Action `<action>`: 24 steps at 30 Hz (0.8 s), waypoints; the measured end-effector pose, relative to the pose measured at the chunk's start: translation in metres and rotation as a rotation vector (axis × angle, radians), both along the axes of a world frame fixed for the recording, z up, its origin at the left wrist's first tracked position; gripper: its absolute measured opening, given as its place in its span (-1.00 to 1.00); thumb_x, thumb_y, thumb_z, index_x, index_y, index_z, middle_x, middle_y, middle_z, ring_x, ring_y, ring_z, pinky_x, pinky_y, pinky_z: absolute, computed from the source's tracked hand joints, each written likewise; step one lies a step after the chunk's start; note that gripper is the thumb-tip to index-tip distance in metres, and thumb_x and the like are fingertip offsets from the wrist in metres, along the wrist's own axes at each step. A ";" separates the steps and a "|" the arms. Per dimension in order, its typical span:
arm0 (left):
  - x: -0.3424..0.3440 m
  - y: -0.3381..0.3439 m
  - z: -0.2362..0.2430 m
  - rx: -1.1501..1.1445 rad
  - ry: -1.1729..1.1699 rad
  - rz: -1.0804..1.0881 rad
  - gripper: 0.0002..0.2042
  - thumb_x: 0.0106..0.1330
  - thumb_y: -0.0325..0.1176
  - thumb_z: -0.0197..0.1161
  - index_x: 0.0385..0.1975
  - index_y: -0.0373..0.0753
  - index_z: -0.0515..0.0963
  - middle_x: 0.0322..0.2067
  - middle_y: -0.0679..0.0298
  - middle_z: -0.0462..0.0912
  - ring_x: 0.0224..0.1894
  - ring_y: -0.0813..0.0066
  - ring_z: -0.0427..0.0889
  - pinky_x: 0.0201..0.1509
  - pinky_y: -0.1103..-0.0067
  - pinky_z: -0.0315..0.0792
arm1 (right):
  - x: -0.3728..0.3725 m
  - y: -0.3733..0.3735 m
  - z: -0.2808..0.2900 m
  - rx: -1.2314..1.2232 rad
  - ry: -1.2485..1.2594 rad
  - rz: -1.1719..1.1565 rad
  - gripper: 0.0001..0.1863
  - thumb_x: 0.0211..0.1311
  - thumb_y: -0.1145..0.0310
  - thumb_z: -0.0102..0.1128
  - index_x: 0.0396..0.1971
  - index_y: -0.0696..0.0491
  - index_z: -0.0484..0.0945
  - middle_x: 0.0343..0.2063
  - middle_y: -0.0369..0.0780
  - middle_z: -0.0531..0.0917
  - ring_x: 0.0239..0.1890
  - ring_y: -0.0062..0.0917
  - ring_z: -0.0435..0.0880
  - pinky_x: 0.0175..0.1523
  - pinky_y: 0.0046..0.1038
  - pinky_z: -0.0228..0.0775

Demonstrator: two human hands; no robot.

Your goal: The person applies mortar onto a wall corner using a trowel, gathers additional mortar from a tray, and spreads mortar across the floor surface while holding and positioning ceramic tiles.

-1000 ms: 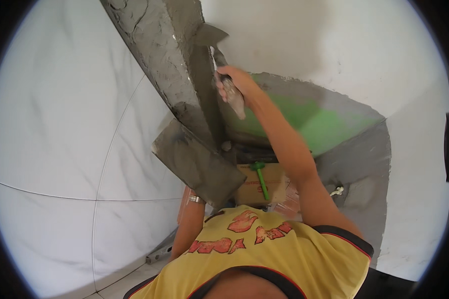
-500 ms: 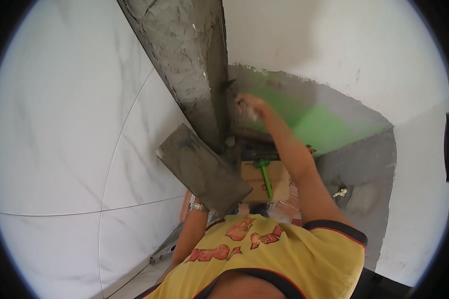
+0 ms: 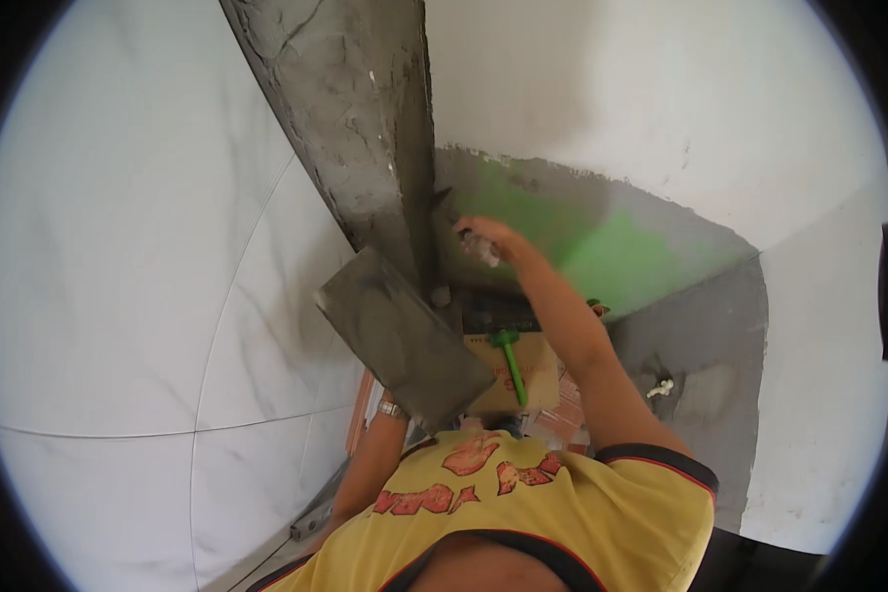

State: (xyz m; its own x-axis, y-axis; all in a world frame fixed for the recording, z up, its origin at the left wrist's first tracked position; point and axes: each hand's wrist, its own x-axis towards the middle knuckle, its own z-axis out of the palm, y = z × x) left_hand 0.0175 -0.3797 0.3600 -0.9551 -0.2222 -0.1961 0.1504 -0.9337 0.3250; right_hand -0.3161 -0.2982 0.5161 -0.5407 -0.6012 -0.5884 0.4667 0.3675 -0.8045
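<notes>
My right hand (image 3: 488, 237) is closed on the grimy handle of a trowel (image 3: 444, 194), whose dark blade is low against the mortar-coated column (image 3: 355, 118), at its right side. My left hand (image 3: 393, 399) is mostly hidden beneath a grey, mortar-smeared rectangular board (image 3: 400, 335), which it holds up tilted below the column's lower part; a watch shows on that wrist.
White marbled tiles (image 3: 109, 296) cover the left side. A grey and green-patched wall band (image 3: 641, 247) runs right, below white plaster (image 3: 661, 79). A green mallet (image 3: 513, 370) lies on a cardboard box (image 3: 479, 390). A cream tap-like fitting (image 3: 660, 388) is at right.
My right hand and trowel have moved down along the column from near its upper part. The board stays in my left hand, and the view has shifted slightly.
</notes>
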 end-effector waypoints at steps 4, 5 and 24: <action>0.012 0.006 0.000 -0.008 -0.013 0.007 -0.48 0.53 0.03 -0.17 0.39 -0.08 0.21 0.36 0.23 0.28 0.38 0.22 0.23 0.47 0.25 0.13 | -0.007 -0.029 -0.001 -0.066 -0.020 0.042 -0.82 0.20 0.24 0.19 -0.38 0.03 0.48 -0.54 -0.21 0.58 -0.56 -0.44 0.59 -0.43 -0.32 0.50; 0.015 0.004 -0.001 -0.011 -0.011 0.009 -0.48 0.53 0.03 -0.17 0.39 -0.08 0.21 0.36 0.23 0.28 0.38 0.22 0.23 0.47 0.25 0.13 | -0.019 -0.030 0.010 -0.148 0.028 0.118 -0.81 0.19 0.23 0.21 -0.42 0.04 0.50 -0.56 -0.21 0.59 -0.57 -0.46 0.59 -0.46 -0.37 0.48; -0.068 0.026 0.069 -0.187 0.266 0.179 -0.48 0.54 0.03 -0.19 0.38 -0.07 0.22 0.35 0.24 0.29 0.37 0.21 0.25 0.46 0.25 0.15 | 0.053 0.080 0.244 -0.546 0.223 0.102 -0.73 0.25 0.16 0.15 -0.28 0.07 0.50 -0.59 -0.29 0.56 -0.64 -0.59 0.51 -0.50 -0.48 0.43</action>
